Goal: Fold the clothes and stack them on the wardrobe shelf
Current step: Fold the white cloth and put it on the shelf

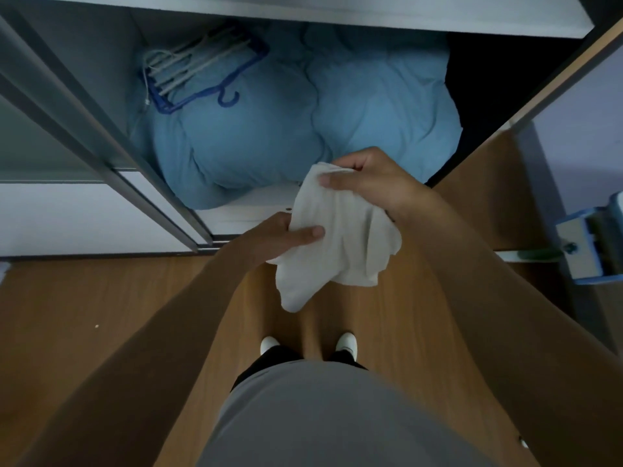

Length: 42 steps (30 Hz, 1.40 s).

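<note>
One white garment [337,244] hung pinched between left hand [286,237] and right hand [367,183]; the wardrobe [101,72] held a blue duvet [269,129] under hangers [202,72].

no text, label or number can be read anywhere.

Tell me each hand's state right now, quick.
Left hand: closed, its grip pinching the left edge of the white cloth.
Right hand: closed, its grip holding the same cloth's top end.

Dim wooden floor [84,315] before an open wardrobe [101,62]
</note>
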Available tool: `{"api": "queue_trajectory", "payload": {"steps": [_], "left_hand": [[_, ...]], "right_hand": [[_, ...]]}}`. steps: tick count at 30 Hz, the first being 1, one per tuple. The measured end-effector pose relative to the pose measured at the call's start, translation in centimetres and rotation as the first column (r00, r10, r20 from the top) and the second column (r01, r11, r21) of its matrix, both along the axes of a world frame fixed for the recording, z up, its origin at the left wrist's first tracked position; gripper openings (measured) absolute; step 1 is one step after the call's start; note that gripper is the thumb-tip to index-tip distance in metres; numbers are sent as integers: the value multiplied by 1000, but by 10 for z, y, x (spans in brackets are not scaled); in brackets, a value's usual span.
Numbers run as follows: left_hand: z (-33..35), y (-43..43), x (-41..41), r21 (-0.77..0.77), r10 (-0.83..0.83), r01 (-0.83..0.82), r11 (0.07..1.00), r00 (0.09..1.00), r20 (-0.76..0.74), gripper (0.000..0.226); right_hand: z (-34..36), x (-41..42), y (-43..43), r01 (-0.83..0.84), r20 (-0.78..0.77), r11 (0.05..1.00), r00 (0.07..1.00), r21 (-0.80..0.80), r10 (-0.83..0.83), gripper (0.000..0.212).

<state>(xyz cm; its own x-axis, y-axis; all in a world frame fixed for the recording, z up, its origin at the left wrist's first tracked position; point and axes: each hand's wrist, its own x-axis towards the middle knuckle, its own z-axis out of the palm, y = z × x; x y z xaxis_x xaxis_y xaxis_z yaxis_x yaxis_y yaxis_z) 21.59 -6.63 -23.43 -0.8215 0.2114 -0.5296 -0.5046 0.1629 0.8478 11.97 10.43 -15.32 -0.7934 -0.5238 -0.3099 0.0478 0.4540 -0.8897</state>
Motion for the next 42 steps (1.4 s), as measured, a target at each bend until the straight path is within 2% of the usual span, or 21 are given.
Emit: {"api": "queue_trajectory", "payload": {"steps": [2, 4, 7, 10, 12, 14, 16, 18, 20, 22, 24, 26, 29, 32, 35, 39, 41, 42], "left_hand": [[-1, 1, -4, -11, 23, -23, 1000, 1000, 3, 71], [-5, 0, -3, 71, 86, -85, 994, 996, -8, 70], [-10, -3, -6, 235, 235, -224, 946, 972, -20, 61], [-9, -2, -14, 255, 358, -347, 902, 934, 4, 64], [-7, 1, -19, 228, 381, -373, 899, 925, 10, 66], [-6, 6, -23, 181, 376, -369, 912, 927, -4, 65], [-6, 14, -24, 116, 394, -389, 914, 919, -24, 63], [-7, 18, -23, 95, 417, -413, 906, 909, -28, 52], [-9, 18, -21, 112, 423, -421, 900, 906, 9, 36], [-8, 18, -19, 155, 420, -425, 892, 905, 67, 30], [-3, 22, -19, 211, 427, -440, 873, 898, 106, 32], [5, 29, -20, 262, 441, -465, 845, 885, 148, 32], [14, 36, -23, 288, 459, -493, 821, 870, 182, 37], [16, 38, -25, 221, 449, -469, 855, 883, 135, 52], [8, 36, -16, 226, 403, -411, 883, 912, 83, 56], [-14, 40, 8, 197, 259, -257, 946, 966, 17, 52], [-10, 49, 11, 172, 335, -328, 929, 942, -14, 47], [-6, 53, 9, 154, 384, -377, 913, 923, -17, 42]], "right_hand": [[3, -8, 0, 241, 145, 957, 965, -159, -219, 26], [5, -16, 7, 402, 409, 867, 873, -295, -265, 46], [-13, -10, 26, 407, 566, 875, 799, -261, -203, 68], [-42, 7, 43, 415, 621, 874, 762, -252, -183, 74], [-50, 17, 49, 408, 599, 879, 777, -246, -193, 65], [-50, 22, 52, 293, 436, 952, 871, -88, -227, 52], [-53, 22, 55, 228, 260, 972, 937, 57, -235, 41], [-54, 17, 59, 345, 199, 936, 914, 77, -353, 40], [-49, 9, 70, 491, 280, 870, 830, 43, -482, 38], [-45, 3, 83, 563, 413, 825, 762, -43, -499, 40], [-44, 3, 95, 575, 542, 794, 739, -197, -400, 48], [-48, 18, 99, 485, 583, 830, 771, -276, -257, 49], [-56, 40, 94, 315, 535, 903, 837, -291, -120, 42], [-56, 42, 84, 343, 417, 908, 881, -242, -222, 39], [-51, 37, 81, 480, 465, 854, 814, -203, -347, 31], [-38, 29, 89, 585, 590, 798, 698, -145, -405, 21], [-34, 29, 97, 633, 678, 752, 636, -186, -367, 28], [-34, 31, 101, 631, 703, 742, 633, -226, -324, 36]]}}
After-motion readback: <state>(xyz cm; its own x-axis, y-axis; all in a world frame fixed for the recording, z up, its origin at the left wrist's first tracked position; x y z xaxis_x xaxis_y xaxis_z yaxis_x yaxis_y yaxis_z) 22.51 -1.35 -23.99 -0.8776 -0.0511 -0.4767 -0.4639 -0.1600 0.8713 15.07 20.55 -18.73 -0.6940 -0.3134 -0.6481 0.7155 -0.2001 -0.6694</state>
